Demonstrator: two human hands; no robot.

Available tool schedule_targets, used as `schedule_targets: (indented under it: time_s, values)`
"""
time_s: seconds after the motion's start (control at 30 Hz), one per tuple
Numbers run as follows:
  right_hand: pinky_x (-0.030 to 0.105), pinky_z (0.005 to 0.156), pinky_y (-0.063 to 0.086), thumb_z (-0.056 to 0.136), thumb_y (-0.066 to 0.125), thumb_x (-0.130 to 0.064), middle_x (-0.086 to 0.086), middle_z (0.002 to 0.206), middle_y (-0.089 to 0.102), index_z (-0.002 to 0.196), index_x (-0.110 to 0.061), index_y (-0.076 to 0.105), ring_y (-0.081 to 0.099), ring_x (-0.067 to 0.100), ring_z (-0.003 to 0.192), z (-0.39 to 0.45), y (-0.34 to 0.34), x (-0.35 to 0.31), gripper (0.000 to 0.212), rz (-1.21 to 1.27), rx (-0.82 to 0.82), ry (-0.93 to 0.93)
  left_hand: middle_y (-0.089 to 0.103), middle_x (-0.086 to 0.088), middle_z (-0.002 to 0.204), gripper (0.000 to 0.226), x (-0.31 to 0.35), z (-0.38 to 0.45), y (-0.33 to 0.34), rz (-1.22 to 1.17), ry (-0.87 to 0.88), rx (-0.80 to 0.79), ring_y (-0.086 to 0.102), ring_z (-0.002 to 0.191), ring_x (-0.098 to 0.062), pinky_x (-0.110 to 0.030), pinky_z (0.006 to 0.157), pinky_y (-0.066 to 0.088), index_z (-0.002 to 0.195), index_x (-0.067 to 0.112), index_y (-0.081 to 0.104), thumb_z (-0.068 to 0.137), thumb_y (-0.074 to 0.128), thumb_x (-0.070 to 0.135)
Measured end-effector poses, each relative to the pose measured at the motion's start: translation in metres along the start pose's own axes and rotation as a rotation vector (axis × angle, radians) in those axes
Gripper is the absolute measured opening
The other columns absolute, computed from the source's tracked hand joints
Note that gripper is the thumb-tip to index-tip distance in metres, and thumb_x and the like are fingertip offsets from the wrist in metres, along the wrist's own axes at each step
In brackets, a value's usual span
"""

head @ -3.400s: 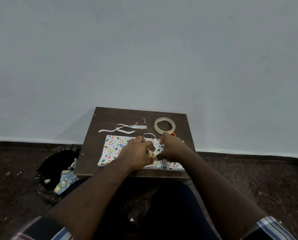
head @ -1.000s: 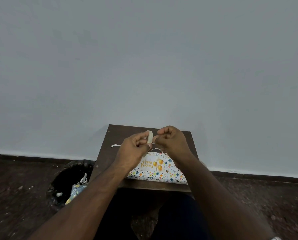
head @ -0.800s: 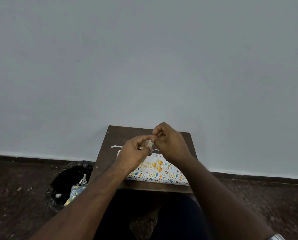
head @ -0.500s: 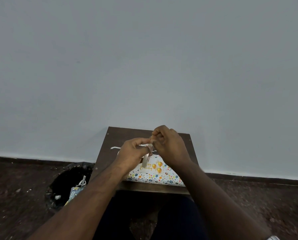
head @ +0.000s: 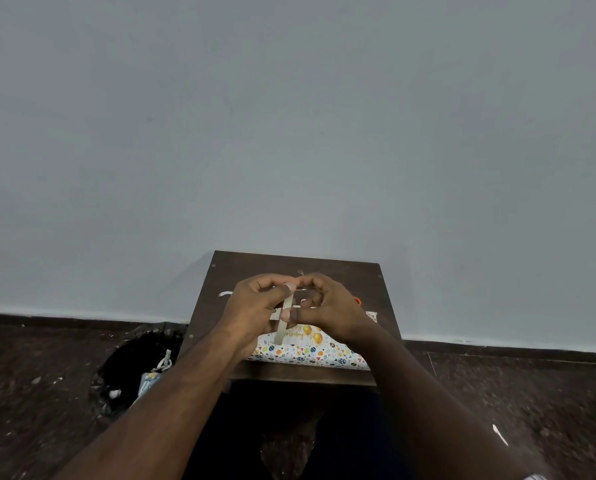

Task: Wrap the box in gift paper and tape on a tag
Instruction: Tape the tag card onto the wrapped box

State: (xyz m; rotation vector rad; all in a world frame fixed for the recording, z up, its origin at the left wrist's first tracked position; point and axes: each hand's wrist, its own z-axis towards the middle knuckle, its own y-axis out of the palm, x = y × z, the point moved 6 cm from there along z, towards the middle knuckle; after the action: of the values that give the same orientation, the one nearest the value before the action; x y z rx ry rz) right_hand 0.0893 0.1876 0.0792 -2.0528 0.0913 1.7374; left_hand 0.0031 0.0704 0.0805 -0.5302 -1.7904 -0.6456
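We note a pale grey wall point(head: 289, 116) filling the upper view, far beyond both hands. Below it, dark floor point(head: 30, 393) spreads to either side of the forearms.

A small dark desk point(head: 341, 271) sits directly under the hands, its far edge against the wall.

Left of the left forearm, on the floor, a black bin point(head: 123, 368) holds scraps of patterned paper.

The wrapped box point(head: 307, 353), in white paper with small coloured prints, lies flat on the desk just under and nearer to us than the hands. A tag point(head: 305, 332) with gold balloons and gold lettering rests on its top, partly hidden by the right hand.

Left hand point(head: 255, 306): raised above the box, fingers curled, thumb and forefinger pinching the upper end of a tape strip point(head: 284, 323). Right hand point(head: 327, 310): just beside the left, fingers curled, thumb and fingers gripping the same strip lower down. The strip hangs nearly upright between the two hands, its lower end over the tag; we cannot tell whether it touches.

The tape roll is hidden behind the hands, if present; we cannot tell.

Beyond the left hand, a white paper scrap point(head: 225, 294) lies on the desk. Past the right hand, a small orange thing point(head: 357, 300) peeks out; too little shows to identify it.
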Motion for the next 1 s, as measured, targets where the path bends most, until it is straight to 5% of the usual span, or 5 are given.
schedule_targets:
  time_s: [0.1, 0.37, 0.57, 0.73, 1.0]
  values:
    - [0.034, 0.081, 0.055, 0.08, 0.085, -0.028, -0.002, 0.103, 0.076, 0.118, -0.023, 0.063, 0.075, 0.018, 0.092, 0.004, 0.001, 0.007, 0.045, 0.003, 0.006, 0.029, 0.075, -0.01, 0.104, 0.01, 0.0, 0.002, -0.001, 0.009, 0.006, -0.025, 0.072, 0.101, -0.029, -0.039, 0.07, 0.062, 0.098, 0.018, 0.08, 0.094, 0.071, 0.018]
    - [0.02, 0.067, 0.052, 0.091, 0.074, -0.034, -0.008, 0.11, 0.073, 0.119, -0.024, 0.068, 0.069, 0.003, 0.092, 0.015, -0.008, 0.028, 0.03, -0.008, -0.034, 0.088, 0.072, -0.01, 0.118, 0.017, -0.003, 0.011, -0.003, -0.068, -0.057, -0.101, 0.069, 0.111, -0.033, -0.045, 0.074, 0.062, 0.108, 0.023, 0.08, 0.095, 0.071, 0.017]
    - [0.034, 0.075, 0.057, 0.093, 0.06, -0.016, -0.003, 0.102, 0.072, 0.098, -0.025, 0.071, 0.066, 0.014, 0.086, 0.044, -0.094, 0.075, 0.015, -0.64, 0.325, 0.251, 0.059, -0.011, 0.121, 0.044, -0.009, 0.024, -0.004, -0.041, -0.06, -0.139, 0.068, 0.113, -0.033, -0.048, 0.075, 0.063, 0.117, 0.03, 0.077, 0.09, 0.07, -0.004]
    - [0.035, 0.075, 0.056, 0.088, 0.059, -0.008, 0.0, 0.094, 0.07, 0.093, -0.023, 0.069, 0.065, 0.02, 0.088, 0.066, -0.101, 0.108, 0.019, -0.946, 0.17, 0.416, 0.063, -0.007, 0.106, 0.049, -0.016, 0.036, -0.008, -0.052, -0.063, -0.123, 0.071, 0.106, -0.035, -0.05, 0.074, 0.063, 0.12, 0.033, 0.075, 0.091, 0.069, -0.006]
    - [0.039, 0.077, 0.056, 0.088, 0.064, -0.017, -0.001, 0.097, 0.069, 0.1, -0.023, 0.066, 0.067, 0.024, 0.092, 0.082, -0.1, 0.117, 0.013, -1.02, 0.187, 0.45, 0.063, -0.005, 0.098, 0.051, -0.025, 0.047, -0.008, -0.046, -0.079, -0.122, 0.073, 0.093, -0.035, -0.053, 0.074, 0.062, 0.121, 0.031, 0.074, 0.091, 0.066, -0.009]
